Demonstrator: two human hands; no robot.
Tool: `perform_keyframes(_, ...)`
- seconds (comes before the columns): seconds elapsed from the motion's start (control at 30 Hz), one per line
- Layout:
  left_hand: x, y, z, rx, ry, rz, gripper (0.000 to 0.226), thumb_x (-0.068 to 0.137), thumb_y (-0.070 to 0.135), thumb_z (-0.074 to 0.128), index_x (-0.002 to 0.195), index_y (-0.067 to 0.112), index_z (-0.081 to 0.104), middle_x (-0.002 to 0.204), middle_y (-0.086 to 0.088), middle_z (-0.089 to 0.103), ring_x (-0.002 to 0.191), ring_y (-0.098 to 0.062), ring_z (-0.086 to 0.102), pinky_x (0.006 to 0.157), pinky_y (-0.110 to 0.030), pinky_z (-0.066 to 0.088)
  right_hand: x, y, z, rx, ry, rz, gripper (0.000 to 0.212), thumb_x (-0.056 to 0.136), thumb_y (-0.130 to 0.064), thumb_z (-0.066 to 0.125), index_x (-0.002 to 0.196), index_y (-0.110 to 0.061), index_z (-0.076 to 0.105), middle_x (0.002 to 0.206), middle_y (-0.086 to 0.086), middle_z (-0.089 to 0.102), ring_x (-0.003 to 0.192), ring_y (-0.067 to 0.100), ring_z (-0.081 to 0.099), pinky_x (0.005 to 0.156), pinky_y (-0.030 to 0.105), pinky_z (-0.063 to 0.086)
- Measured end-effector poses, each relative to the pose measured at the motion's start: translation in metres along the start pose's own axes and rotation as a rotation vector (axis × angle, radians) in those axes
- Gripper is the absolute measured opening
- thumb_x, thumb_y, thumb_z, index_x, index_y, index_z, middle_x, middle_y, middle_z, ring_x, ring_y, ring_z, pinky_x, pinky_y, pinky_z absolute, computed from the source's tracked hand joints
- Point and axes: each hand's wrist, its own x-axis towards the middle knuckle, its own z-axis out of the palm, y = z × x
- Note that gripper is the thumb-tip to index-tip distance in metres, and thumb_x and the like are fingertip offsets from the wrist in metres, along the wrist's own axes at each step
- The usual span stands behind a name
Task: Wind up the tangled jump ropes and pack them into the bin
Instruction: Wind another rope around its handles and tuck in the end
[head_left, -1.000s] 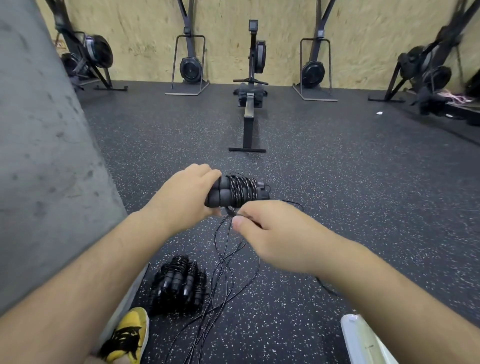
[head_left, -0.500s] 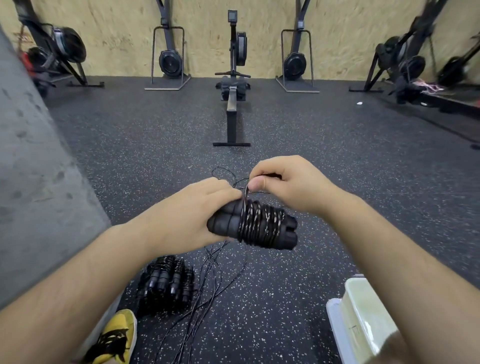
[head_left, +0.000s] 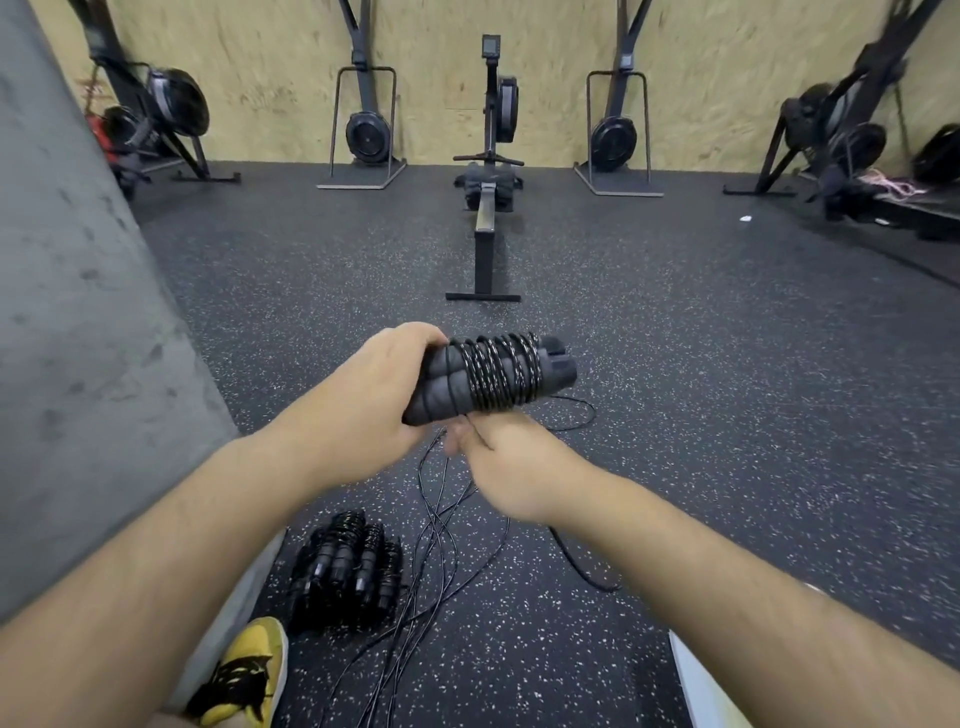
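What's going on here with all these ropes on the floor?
A person is winding up a jump rope. The left hand grips the pair of handles, already wrapped in several turns of cord, while the right hand just below seems to pinch the loose cord trailing to the floor. A pile of wound ropes lies by a yellow shoe; a white bin shows at bottom right.

Even indoor light, fisheye-bent edges.

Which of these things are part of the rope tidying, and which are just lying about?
In the job: left hand, right hand, half-wound rope, loose cord, pile of wound ropes, bin.
Just there: rowing machine, wall machines, yellow shoe.
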Motion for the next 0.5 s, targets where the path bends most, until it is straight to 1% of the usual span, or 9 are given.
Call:
perform_keyframes(0.03,0.002,-0.003,-0.001,0.036,-0.009,0.0,0.036,0.079,0.009,0.067,0.105,0.026,0.048,0.096,0.009,0.052,0.087,-0.01,0.049,0.072,-0.026,0.036,-0.002,-0.002,-0.002,0.009,-0.027,0.007,0.025,0.108,-0.026,0.033,0.104,-0.02,0.057,0.083,-0.017,0.048,0.081,0.01,0.048,0.078,0.02,0.032)
perform_keyframes(0.07,0.004,-0.006,0.0,0.065,-0.012,-0.008,0.032,0.079,0.009,0.065,0.1,0.027,0.047,0.093,0.01,0.051,0.084,-0.01,0.048,0.07,-0.027,0.034,-0.003,-0.006,-0.003,-0.003,-0.045,0.009,0.027,0.108,-0.028,0.032,0.106,-0.019,0.057,0.083,-0.015,0.05,0.084,0.012,0.05,0.078,0.022,0.034)
perform_keyframes(0.1,0.004,-0.009,0.002,0.094,-0.012,-0.018,0.031,0.079,0.01,0.065,0.098,0.027,0.046,0.092,0.01,0.05,0.084,-0.012,0.048,0.07,-0.027,0.033,-0.005,-0.01,-0.002,-0.016,-0.068,0.006,0.031,0.108,-0.031,0.032,0.108,-0.016,0.059,0.087,-0.01,0.055,0.087,0.015,0.053,0.078,0.024,0.036)
perform_keyframes(0.17,0.003,-0.017,0.006,0.177,-0.005,-0.019,0.034,0.079,0.01,0.068,0.106,0.021,0.05,0.099,0.004,0.05,0.091,-0.018,0.047,0.076,-0.031,0.035,-0.01,-0.016,0.001,-0.068,-0.088,0.016,0.037,0.108,-0.036,0.03,0.11,-0.014,0.06,0.097,0.002,0.062,0.093,0.022,0.058,0.078,0.029,0.04)
perform_keyframes(0.23,0.003,-0.025,0.01,0.283,-0.013,-0.026,0.042,0.078,0.01,0.07,0.116,0.013,0.053,0.107,-0.002,0.051,0.099,-0.024,0.048,0.083,-0.035,0.04,-0.019,-0.025,0.003,-0.164,-0.124,0.009,0.039,0.108,-0.038,0.029,0.107,-0.013,0.058,0.1,0.005,0.062,0.094,0.026,0.057,0.075,0.033,0.039)
perform_keyframes(0.3,0.005,-0.028,0.009,0.351,-0.029,-0.06,0.044,0.079,0.009,0.071,0.119,0.011,0.053,0.111,-0.006,0.052,0.103,-0.027,0.048,0.086,-0.036,0.04,-0.028,-0.035,0.0,-0.244,-0.128,-0.026,0.039,0.108,-0.038,0.028,0.105,-0.012,0.056,0.101,0.007,0.062,0.093,0.027,0.057,0.073,0.034,0.038)
perform_keyframes(0.4,0.006,-0.028,0.007,0.409,-0.062,-0.077,0.04,0.08,0.01,0.07,0.116,0.011,0.052,0.112,-0.006,0.051,0.104,-0.028,0.048,0.085,-0.035,0.039,-0.045,-0.05,-0.018,-0.375,-0.074,-0.08,0.033,0.107,-0.04,0.027,0.098,-0.017,0.048,0.086,0.0,0.052,0.081,0.024,0.05,0.069,0.034,0.034)
perform_keyframes(0.5,0.007,-0.025,0.008,0.474,-0.098,-0.044,0.044,0.077,0.01,0.073,0.115,0.012,0.052,0.111,-0.007,0.051,0.103,-0.028,0.049,0.086,-0.037,0.043,-0.054,-0.055,-0.039,-0.592,0.073,-0.153,0.028,0.106,-0.044,0.026,0.093,-0.024,0.041,0.073,-0.009,0.039,0.072,0.024,0.045,0.064,0.035,0.032)
